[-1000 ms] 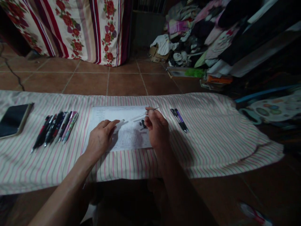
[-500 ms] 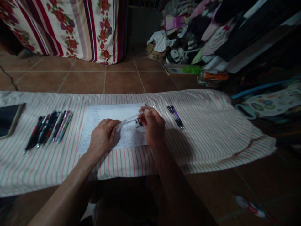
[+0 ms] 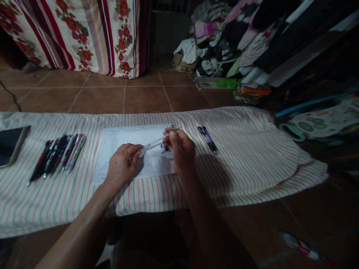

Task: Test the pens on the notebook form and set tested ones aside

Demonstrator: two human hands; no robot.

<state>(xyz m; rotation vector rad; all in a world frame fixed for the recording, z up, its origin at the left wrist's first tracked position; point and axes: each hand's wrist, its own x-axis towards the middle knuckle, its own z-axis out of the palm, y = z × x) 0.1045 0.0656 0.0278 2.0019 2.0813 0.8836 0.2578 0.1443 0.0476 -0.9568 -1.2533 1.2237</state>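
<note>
My left hand (image 3: 122, 161) is closed, its fingertips pinching the left end of a thin, see-through pen refill (image 3: 157, 141). The refill slants up to the right, above a printed sheet of paper (image 3: 112, 149). Closed around its other end, my right hand (image 3: 181, 149) has a thin tip poking out past the fingers. Small dark and shiny pen parts (image 3: 166, 148) show beside the right fingers; whether they are held or lie on the paper I cannot tell. To the right, two pens (image 3: 208, 139), one black and one purple, lie side by side on the cloth.
A row of several pens (image 3: 57, 155) lies left of the paper, and a dark tablet-like object (image 3: 12, 145) is at the far left. The striped cloth (image 3: 252, 149) covers the low surface. Clothes (image 3: 215, 41) are heaped behind, and a bottle-like item (image 3: 300, 244) lies on the floor.
Both hands stay nearly in place on the refill. The tip beyond my right fingers sits slightly further left and lower, and the whole view has shifted a little.
</note>
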